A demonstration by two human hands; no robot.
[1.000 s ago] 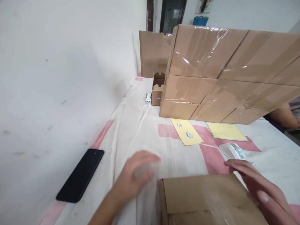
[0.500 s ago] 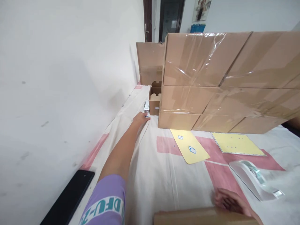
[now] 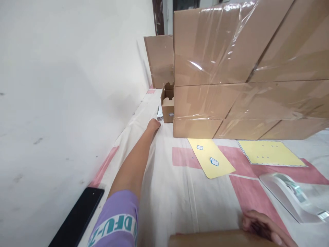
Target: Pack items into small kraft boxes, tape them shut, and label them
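My left arm stretches far forward across the cloth-covered table. My left hand (image 3: 153,125) reaches a small white packet (image 3: 159,114) standing beside a small open cardboard box (image 3: 167,105); the fingers close at the packet, but the grip is too small to make out. My right hand (image 3: 264,227) rests with fingers curled on the far edge of a cardboard box (image 3: 218,239) at the bottom of the view.
A tall stack of film-wrapped cartons (image 3: 246,68) fills the right. Two yellow label sheets (image 3: 210,157) (image 3: 269,152) lie before it. A white tape dispenser (image 3: 290,195) sits right. A black phone (image 3: 77,219) lies by the wall (image 3: 64,85).
My left hand left the near box and reached out to the small packet by the open box. The view moved closer to the cartons. My right hand slid back along the near box.
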